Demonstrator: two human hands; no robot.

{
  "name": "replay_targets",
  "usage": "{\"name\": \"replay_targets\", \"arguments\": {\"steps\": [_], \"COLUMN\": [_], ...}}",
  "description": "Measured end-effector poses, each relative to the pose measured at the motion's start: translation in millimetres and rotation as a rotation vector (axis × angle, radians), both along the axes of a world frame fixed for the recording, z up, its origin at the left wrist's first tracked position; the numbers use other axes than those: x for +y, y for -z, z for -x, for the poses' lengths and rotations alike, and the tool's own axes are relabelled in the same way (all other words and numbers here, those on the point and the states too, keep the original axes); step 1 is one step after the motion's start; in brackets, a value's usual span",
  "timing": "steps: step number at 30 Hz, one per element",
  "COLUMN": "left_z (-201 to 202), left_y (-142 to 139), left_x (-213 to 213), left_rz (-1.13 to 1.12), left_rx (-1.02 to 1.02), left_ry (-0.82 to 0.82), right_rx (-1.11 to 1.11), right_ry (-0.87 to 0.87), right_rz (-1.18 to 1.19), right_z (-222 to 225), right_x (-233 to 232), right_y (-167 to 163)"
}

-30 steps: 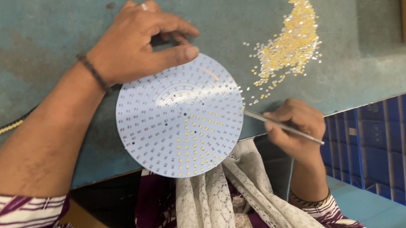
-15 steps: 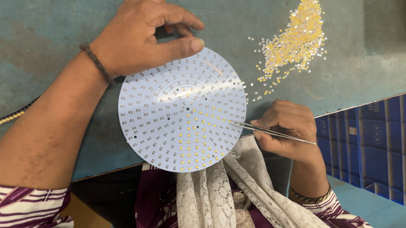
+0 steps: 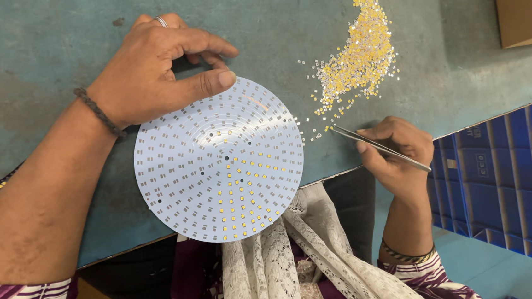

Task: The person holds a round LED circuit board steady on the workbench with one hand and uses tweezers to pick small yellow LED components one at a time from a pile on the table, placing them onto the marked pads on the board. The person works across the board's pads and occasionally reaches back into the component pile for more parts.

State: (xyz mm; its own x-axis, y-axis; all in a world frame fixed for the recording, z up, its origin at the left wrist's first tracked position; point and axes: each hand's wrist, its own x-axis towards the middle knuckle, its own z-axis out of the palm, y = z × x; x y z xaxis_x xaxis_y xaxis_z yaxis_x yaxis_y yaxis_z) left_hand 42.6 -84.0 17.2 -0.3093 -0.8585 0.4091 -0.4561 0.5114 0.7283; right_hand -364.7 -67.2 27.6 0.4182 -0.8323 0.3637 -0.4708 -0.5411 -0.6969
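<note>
While the left hand (image 3: 152, 67) presses its fingers on the round white board (image 3: 219, 161) overhanging the counter's (image 3: 30, 41) near edge, the right hand (image 3: 396, 152) clamps tweezers (image 3: 376, 147) beside yellow chips (image 3: 357, 60).

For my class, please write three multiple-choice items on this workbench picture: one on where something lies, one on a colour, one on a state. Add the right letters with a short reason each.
1. Where does the pile of small chips lie?
A. on the round board
B. on the table beyond the right hand
C. in the blue crate

2. What colour is the table?
A. red
B. white
C. blue-green

3. How does the left hand meet the round board?
A. thumb pressed on its far edge
B. lifting it off the table
C. away from it

Key: 1 B, the pile sits on the table past the right hand, which holds tweezers. 2 C, the worn top is blue-green. 3 A, the thumb lies on the rim and the board lies flat.
</note>
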Motion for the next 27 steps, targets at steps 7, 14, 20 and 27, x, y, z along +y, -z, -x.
{"name": "replay_targets", "arguments": {"steps": [7,14,20,27], "left_z": [1,0,-1,-3], "left_y": [-2,-4,0,0], "left_x": [1,6,6,9], "left_rz": [0.008,-0.005,0.024,0.043], "left_rx": [0.008,-0.021,-0.006,-0.036], "left_ry": [0.012,0.012,0.010,0.002], "right_rx": [0.027,-0.036,0.024,0.050], "right_ry": [-0.031,-0.156,-0.276,-0.301], "right_rz": [0.010,0.077,0.029,0.006], "right_z": [-2,-27,-46,-46], "right_x": [1,31,37,37], "right_y": [-3,2,-4,-7]}}
